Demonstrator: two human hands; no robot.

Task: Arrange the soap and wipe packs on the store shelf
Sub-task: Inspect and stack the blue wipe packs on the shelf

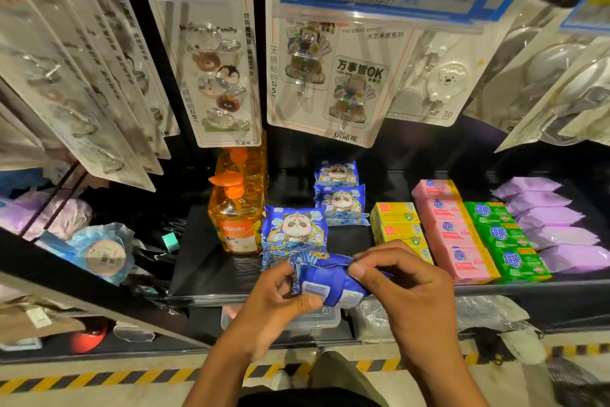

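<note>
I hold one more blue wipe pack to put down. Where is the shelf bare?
Bare shelf lies between the front panda packs and the yellow boxes, also in front of the orange bottle. From the pink soaps through the green soaps to the purple packs, rows touch: crowded.

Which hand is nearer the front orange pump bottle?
Left. The left hand grips the blue wipe pack below and right of the orange pump bottle; the right hand pinches the pack's other end, farther right, in front of the yellow soap boxes.

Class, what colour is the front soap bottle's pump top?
Orange pump top on amber plastic bottle; head view.
</note>
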